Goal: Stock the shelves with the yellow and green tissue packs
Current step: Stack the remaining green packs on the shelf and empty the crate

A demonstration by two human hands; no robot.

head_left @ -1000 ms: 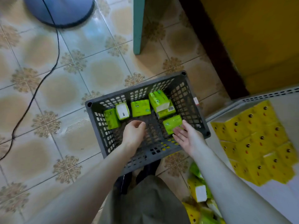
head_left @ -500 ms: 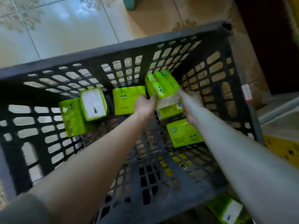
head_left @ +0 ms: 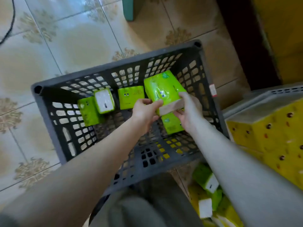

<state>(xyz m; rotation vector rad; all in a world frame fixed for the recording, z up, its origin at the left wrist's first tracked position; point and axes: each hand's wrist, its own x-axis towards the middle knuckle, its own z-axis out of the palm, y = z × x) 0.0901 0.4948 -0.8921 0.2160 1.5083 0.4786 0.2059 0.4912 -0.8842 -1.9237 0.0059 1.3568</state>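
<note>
A dark grey slatted crate (head_left: 54, 122) stands on the tiled floor with several green tissue packs in it. Both hands hold one green tissue pack (head_left: 161, 88) lifted above the crate's right half: my left hand (head_left: 144, 110) grips its near left corner, my right hand (head_left: 188, 110) grips its near right end. Under it lies another green pack (head_left: 172, 125). More green packs stay at the back: a flat one (head_left: 130, 96), one showing its white end (head_left: 104, 100) and one leaning at the left (head_left: 87, 112). Yellow tissue packs (head_left: 268, 133) fill the shelf on the right.
A pile of green and yellow packs (head_left: 208, 194) lies on the floor at the lower right, by the shelf edge (head_left: 278, 91). A teal post (head_left: 129, 9) stands at the back. A black cable (head_left: 9, 22) crosses the floor at the far left.
Both hands reached into the crate, closed on the green pack at its right and have lifted it. The camera dipped close to the crate, then drew back.
</note>
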